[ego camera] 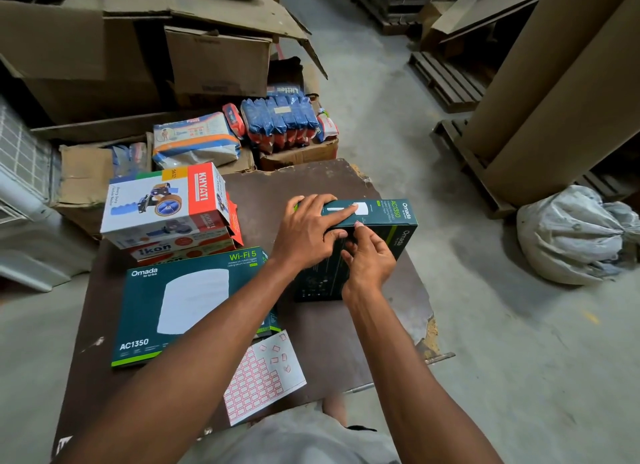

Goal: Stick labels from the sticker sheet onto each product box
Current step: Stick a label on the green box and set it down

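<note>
Left hand [308, 231] lay flat, fingers spread, steadying the upright dark-green Omada box [367, 242] mid-bench. Right hand [367, 259] pinched at its side face; label itself not visible. Judged: one box mid-labelling. Flat green "Omada AC1350 Wi-Fi 5" box [166, 311], white-and-orange "KHYATI" box [166, 204] and "ikon" box [162, 250] showed no labels. White sheet of red-bordered stickers [263, 377] lay near bench [311, 179] edge, several gone.

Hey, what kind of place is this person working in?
Probably a warehouse or stockroom: big worn cardboard cartons stacked behind the board, wooden pallets on a bare concrete floor, and packaged goods piled in open cartons.
</note>
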A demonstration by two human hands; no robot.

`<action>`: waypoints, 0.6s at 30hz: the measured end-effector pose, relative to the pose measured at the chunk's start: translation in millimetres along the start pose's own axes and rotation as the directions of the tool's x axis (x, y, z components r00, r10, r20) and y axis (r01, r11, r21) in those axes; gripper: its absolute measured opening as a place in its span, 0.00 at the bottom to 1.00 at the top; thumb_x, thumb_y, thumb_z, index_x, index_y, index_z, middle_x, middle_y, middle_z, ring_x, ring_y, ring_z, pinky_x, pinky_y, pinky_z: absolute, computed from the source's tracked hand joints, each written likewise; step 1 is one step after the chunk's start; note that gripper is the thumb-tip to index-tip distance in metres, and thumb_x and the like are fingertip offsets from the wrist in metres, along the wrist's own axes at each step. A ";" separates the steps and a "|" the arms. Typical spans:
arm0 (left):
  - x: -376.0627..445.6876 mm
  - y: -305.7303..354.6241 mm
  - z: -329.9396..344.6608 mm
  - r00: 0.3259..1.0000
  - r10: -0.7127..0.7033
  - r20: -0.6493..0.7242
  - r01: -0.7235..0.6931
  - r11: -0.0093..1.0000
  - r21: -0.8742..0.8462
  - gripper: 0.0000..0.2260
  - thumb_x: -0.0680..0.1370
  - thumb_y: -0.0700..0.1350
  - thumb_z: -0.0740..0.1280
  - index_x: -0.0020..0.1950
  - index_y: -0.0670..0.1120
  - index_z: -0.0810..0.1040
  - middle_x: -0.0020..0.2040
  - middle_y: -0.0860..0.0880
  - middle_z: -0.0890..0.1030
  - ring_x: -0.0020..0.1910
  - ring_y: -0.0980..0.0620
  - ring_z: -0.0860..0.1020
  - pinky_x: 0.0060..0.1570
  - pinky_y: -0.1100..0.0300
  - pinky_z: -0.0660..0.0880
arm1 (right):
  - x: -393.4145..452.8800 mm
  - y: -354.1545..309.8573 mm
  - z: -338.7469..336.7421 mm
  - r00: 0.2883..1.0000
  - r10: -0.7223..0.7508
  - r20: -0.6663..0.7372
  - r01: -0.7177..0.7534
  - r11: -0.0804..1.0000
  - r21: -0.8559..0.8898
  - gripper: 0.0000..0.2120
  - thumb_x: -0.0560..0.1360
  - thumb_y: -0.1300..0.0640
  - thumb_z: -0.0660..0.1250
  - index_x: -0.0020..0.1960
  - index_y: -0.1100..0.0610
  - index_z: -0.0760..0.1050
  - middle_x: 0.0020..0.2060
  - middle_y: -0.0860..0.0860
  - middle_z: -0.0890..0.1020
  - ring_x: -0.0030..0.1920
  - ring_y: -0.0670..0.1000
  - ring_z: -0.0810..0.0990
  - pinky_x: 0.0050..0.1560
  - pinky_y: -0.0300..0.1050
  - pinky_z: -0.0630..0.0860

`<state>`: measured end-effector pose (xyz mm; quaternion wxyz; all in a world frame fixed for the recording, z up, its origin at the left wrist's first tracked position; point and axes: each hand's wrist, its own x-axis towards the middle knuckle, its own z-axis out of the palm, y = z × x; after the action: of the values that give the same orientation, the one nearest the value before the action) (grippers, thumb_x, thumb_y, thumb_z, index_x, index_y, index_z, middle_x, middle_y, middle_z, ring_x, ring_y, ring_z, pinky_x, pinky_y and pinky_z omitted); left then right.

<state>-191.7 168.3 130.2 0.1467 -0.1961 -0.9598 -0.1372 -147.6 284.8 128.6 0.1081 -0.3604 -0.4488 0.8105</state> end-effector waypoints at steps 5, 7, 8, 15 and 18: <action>1.2 -1.8 -0.1 1.000 0.013 -0.006 -0.013 1.000 0.011 0.24 0.79 0.56 0.65 0.76 0.63 0.67 0.69 0.48 0.74 0.68 0.48 0.71 0.70 0.46 0.62 | 5.2 2.8 1.0 0.999 0.037 -0.015 -0.037 0.999 -0.013 0.17 0.70 0.51 0.80 0.54 0.58 0.80 0.46 0.56 0.87 0.40 0.53 0.84 0.42 0.49 0.82; 1.7 -2.1 0.3 1.000 0.019 -0.010 -0.019 1.000 0.017 0.24 0.79 0.56 0.65 0.76 0.63 0.67 0.69 0.48 0.74 0.68 0.48 0.71 0.69 0.46 0.62 | 7.7 3.6 -1.5 0.997 0.061 -0.038 -0.063 0.996 -0.061 0.23 0.68 0.46 0.81 0.55 0.57 0.76 0.45 0.54 0.86 0.39 0.52 0.84 0.40 0.47 0.81; 2.2 -2.4 0.7 1.000 0.021 -0.012 -0.020 1.000 0.020 0.24 0.79 0.56 0.65 0.76 0.63 0.67 0.69 0.48 0.74 0.68 0.48 0.71 0.69 0.46 0.63 | 8.4 3.6 -4.0 0.998 0.063 -0.025 -0.065 0.993 -0.098 0.24 0.68 0.44 0.80 0.53 0.56 0.76 0.43 0.52 0.85 0.38 0.51 0.84 0.39 0.46 0.81; 2.6 -3.6 2.3 1.000 0.026 -0.017 -0.026 0.999 0.032 0.24 0.79 0.58 0.65 0.76 0.64 0.67 0.69 0.49 0.74 0.67 0.49 0.71 0.68 0.48 0.63 | 19.5 -4.4 -31.1 0.993 -0.083 0.088 0.113 0.901 -0.419 0.28 0.65 0.33 0.78 0.39 0.59 0.79 0.34 0.55 0.84 0.30 0.48 0.79 0.34 0.45 0.78; 4.3 -4.6 2.6 1.000 0.017 -0.013 -0.016 1.000 0.019 0.25 0.79 0.57 0.65 0.76 0.64 0.67 0.69 0.49 0.74 0.68 0.49 0.71 0.69 0.47 0.62 | 22.3 -9.8 -33.1 0.939 -0.307 0.153 0.328 0.675 -0.661 0.24 0.70 0.31 0.72 0.37 0.52 0.78 0.31 0.48 0.83 0.34 0.51 0.83 0.38 0.49 0.80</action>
<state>-198.0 166.5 128.3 0.1560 -0.2017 -0.9584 -0.1280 -142.4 323.0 114.5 0.1017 -0.2795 -0.7698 0.5647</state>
